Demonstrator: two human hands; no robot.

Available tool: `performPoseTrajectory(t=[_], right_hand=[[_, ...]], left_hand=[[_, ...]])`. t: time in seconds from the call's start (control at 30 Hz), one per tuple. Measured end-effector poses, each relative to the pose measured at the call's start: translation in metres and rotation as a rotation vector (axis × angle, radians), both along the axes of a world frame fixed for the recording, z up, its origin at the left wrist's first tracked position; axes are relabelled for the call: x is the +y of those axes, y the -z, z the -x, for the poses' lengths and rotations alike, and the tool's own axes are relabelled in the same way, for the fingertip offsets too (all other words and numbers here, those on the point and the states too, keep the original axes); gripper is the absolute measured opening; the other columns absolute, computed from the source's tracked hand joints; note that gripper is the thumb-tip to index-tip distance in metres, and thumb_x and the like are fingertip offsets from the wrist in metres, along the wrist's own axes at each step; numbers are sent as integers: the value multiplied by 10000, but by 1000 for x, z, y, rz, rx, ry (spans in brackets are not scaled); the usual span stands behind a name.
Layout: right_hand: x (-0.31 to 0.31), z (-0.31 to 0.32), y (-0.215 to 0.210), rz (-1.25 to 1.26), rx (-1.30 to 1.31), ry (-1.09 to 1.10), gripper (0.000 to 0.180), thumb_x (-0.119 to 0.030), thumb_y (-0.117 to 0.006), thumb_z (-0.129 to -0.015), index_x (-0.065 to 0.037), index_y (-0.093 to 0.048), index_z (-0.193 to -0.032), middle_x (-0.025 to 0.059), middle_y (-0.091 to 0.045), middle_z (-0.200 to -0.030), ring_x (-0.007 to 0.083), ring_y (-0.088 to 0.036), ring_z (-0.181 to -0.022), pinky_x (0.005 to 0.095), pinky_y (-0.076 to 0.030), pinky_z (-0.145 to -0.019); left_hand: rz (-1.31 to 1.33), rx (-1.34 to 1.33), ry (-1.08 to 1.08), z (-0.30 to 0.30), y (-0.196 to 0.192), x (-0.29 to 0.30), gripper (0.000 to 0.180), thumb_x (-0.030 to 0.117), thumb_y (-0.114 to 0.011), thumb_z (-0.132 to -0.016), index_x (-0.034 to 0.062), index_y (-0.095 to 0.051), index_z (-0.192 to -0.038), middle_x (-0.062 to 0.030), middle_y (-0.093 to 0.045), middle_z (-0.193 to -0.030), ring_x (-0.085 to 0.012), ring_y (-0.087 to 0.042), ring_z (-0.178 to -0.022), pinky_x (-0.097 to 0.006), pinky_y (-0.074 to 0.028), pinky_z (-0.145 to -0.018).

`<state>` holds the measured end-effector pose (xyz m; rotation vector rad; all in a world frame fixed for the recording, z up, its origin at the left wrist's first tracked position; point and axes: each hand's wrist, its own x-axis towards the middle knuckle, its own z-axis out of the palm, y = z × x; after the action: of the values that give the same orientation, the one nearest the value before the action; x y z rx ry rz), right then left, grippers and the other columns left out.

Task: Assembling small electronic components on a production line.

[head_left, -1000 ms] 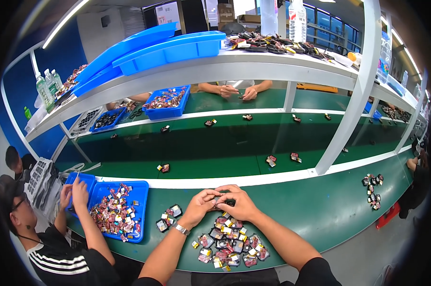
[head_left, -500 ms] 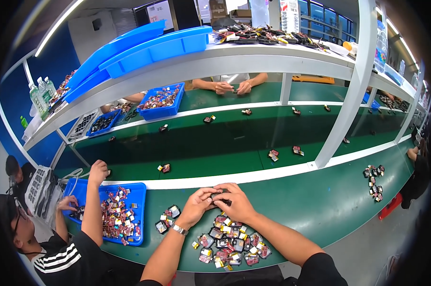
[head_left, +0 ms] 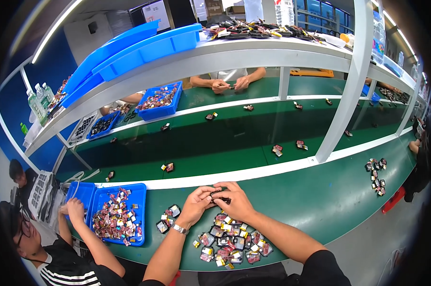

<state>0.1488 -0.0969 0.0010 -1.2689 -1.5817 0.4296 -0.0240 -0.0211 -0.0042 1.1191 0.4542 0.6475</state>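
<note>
Both my hands meet above the green bench, near its far white rail. My left hand (head_left: pixel 196 206) wears a metal watch band and has its fingers closed on one side of a small black device casing (head_left: pixel 219 200). On the other side, the fingers of my right hand (head_left: pixel 235 204) curl over it, covering most of its surface. Just below my hands lies a pile of similar open casings (head_left: pixel 232 242) with red wiring and silver-and-yellow battery cells. A smaller cluster of them (head_left: pixel 167 220) sits left of my left wrist.
At left, a blue tray (head_left: pixel 143 214) holds many wired battery parts, with a co-worker's hands (head_left: pixel 75 209) beside it. Beyond the rail, a green conveyor (head_left: pixel 215 148) carries spaced devices. A white post (head_left: pixel 344 95) and shelf rise ahead. More casings (head_left: pixel 376 176) lie at right.
The co-worker's raised arm has come back from the conveyor to the blue trays, and a device shows on the belt there. Belt devices have shifted slightly right. My hands stay together around the casing.
</note>
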Motion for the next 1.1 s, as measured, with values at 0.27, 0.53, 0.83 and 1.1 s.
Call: performPoseTrajectory(t=[0.27,0.53,0.83,1.1], right_hand=[[2,5,-10,-135,-67,12,146,-61,-675,-788,-54,-725,-925,104,-598,-1238,325,-500,-1205,409,-432,-1009],[1,9,-3,-132,-2,60,138,-53,-671,-782,-55,-724,-909,101,-602,-1228,320,-507,-1191,415,-444,-994],[3,9,-1,-87,25,40,163,-54,-692,-780,-75,-738,-935,89,-615,-1238,317,-516,-1198,415,-430,-1013],[7,8,-2,-100,-56,66,193,-45,-699,-780,-75,-721,-970,100,-589,-1252,312,-534,-1162,399,-459,-980]], left_hand=[[-39,-77,-42,0,2,1,219,15,-497,-984,1,-508,-1202,-175,-555,-1334,-215,-593,-1162,-368,-506,-992],[-27,-86,-43,0,7,2,209,16,-531,-967,17,-508,-1175,-172,-554,-1337,-208,-601,-1141,-377,-519,-970],[-12,-66,-74,2,8,2,216,12,-537,-963,14,-517,-1178,-171,-549,-1347,-206,-600,-1145,-372,-522,-964],[-52,-33,-131,-4,4,-1,247,12,-503,-979,8,-500,-1226,-154,-540,-1360,-208,-572,-1195,-365,-500,-988]])
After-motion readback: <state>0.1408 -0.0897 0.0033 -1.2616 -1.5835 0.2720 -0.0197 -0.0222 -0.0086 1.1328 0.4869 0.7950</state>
